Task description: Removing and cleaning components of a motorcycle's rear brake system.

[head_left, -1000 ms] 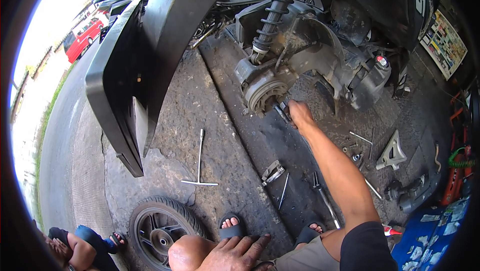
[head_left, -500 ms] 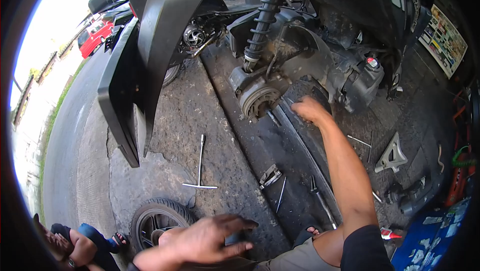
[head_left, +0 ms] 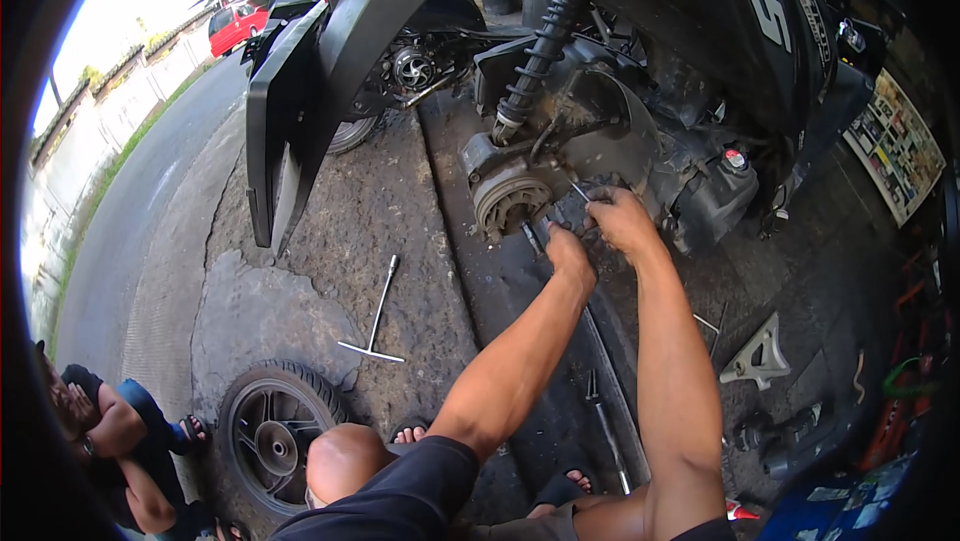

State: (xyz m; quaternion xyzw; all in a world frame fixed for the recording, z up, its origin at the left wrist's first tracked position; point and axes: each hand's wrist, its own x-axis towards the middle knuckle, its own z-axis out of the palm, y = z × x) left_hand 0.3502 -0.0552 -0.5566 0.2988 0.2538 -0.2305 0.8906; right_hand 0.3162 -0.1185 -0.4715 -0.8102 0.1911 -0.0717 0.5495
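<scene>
Both my hands are up at the wheel-less rear of a black scooter (head_left: 640, 1), beside its round brake hub (head_left: 515, 203) with the bare axle (head_left: 531, 237). My right hand (head_left: 622, 223) is closed on a slim metal rod (head_left: 576, 186), its tip against the dirty casing (head_left: 600, 146) right of the hub. Just below and left of it, my left hand (head_left: 570, 251) is closed next to the axle. Whatever its fingers hold is hidden. A black shock absorber (head_left: 540, 61) rises above the hub.
On the ground lie a T-handle wrench (head_left: 377, 316), a removed wheel (head_left: 282, 441), a long metal bar (head_left: 610, 446) and a grey triangular bracket (head_left: 760, 353). A person (head_left: 125, 441) sits at the lower left. The black fender (head_left: 330, 71) hangs at the left.
My left hand has moved from low in front of me up to the hub, its fingers now closed. My right hand has shifted slightly and a rod now shows in it. The view has shifted.
</scene>
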